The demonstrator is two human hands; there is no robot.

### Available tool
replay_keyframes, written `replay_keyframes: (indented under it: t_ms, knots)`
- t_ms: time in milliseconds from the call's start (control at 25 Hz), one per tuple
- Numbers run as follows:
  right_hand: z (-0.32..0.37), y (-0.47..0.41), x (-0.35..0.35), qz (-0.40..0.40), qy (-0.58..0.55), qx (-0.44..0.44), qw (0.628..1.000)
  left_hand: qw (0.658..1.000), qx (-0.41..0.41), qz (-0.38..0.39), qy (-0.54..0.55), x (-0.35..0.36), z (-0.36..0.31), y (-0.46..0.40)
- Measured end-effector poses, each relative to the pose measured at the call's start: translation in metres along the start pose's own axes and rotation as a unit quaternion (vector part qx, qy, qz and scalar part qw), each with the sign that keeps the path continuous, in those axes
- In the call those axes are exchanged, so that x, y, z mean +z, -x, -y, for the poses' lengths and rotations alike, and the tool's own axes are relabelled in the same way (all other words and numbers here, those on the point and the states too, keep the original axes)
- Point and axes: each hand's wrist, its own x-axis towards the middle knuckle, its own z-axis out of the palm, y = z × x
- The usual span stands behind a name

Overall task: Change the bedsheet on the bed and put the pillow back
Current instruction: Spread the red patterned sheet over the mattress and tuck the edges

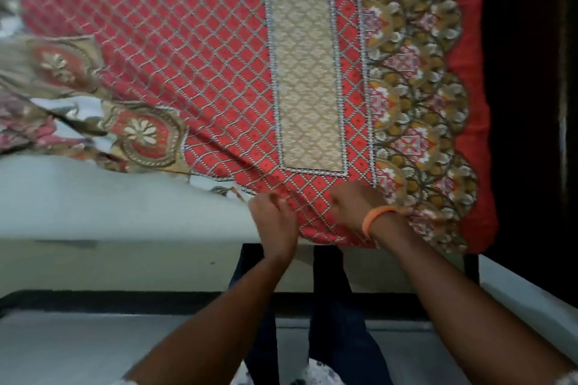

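Note:
A red patterned bedsheet (219, 78), with a beige band and a floral border, lies spread over most of the bed. Its near left part is rumpled and pulled back, baring the pale mattress (109, 206). At the near edge my left hand (275, 222) pinches the sheet's red lattice part. My right hand (356, 206), with an orange band on the wrist, grips the sheet just to the right of it. No pillow is in view.
The dark bed frame (125, 300) runs along the near side, with a post (470, 266) at the right corner. Grey floor (93, 350) lies below, where my legs stand against the bed. A dark wall or furniture (531, 103) borders the bed's right side.

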Motion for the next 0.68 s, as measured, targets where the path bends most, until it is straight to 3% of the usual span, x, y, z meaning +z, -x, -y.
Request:
replay_keyframes:
  t_ms: [80, 160, 240, 320, 400, 480, 560, 680]
  knots:
    - [0.064, -0.038, 0.001, -0.008, -0.046, -0.064, 0.997, 0.979, -0.167, -0.112, 0.034, -0.034, 0.01, -0.048]
    - [0.126, -0.071, 0.002, -0.042, -0.039, -0.09, 0.994, 0.936, -0.309, -0.14, 0.092, -0.069, 0.029, -0.103]
    - [0.181, -0.095, 0.007, -0.096, -0.038, -0.086, 0.991, 0.874, -0.406, -0.135, 0.231, -0.102, 0.051, -0.158]
    - [0.232, -0.11, 0.013, -0.175, -0.042, -0.085, 0.98, 0.826, -0.399, -0.103, 0.385, -0.134, 0.066, -0.204]
    - [0.271, -0.124, 0.021, -0.266, 0.048, -0.132, 0.954, 0.823, -0.352, -0.071, 0.44, -0.16, 0.074, -0.233]
    - [0.312, -0.141, 0.034, -0.281, 0.153, -0.2, 0.926, 0.807, -0.35, -0.077, 0.47, -0.193, 0.093, -0.262]
    - [0.347, -0.156, 0.046, -0.245, 0.216, -0.22, 0.919, 0.765, -0.343, -0.088, 0.538, -0.224, 0.124, -0.286]
    - [0.39, -0.174, 0.051, -0.275, 0.204, -0.194, 0.92, 0.695, -0.313, -0.019, 0.647, -0.261, 0.171, -0.299]
